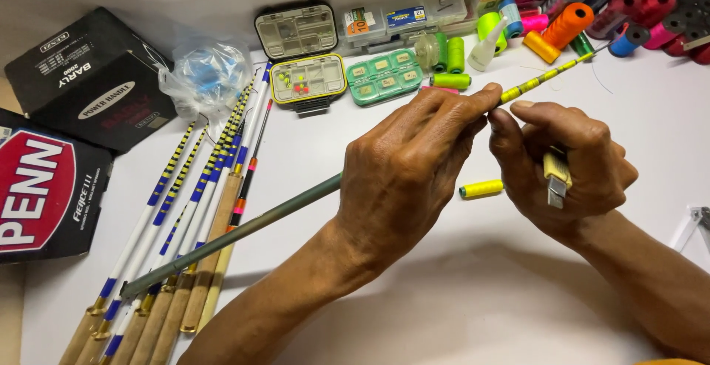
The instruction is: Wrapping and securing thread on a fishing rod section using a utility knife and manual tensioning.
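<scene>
Pinching a slim green rod (296,201) at its yellow-banded tip, left hand (403,176); right hand (566,169), just beyond, closed around a yellow-handled cutter (556,176).

Rod (259,221) grey-green, tip yellow-black banded; spool (481,188) yellow; table (414,313) white.

Thread spools (651,6), tackle boxes (307,78), spare rods (185,210), cartons (89,76).
</scene>
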